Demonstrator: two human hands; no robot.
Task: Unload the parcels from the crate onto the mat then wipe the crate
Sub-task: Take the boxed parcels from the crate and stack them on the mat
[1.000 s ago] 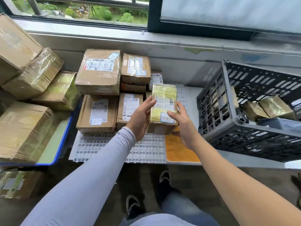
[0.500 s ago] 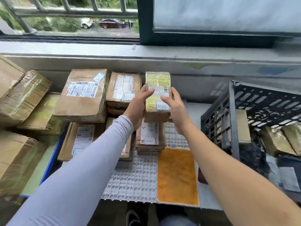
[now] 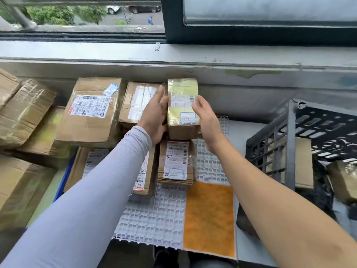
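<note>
Up top, left hand [image 3: 156,115] flat against taped parcel [image 3: 182,107], grip loose, right hand [image 3: 205,117] open, just off it

Both your arms reach forward to the frame's centre. Your left hand [image 3: 156,115], at the end of a pale sleeve, has straight fingers pointing up. Your right hand [image 3: 206,117], forearm bare, is relaxed, fingers loosely spread.
</note>
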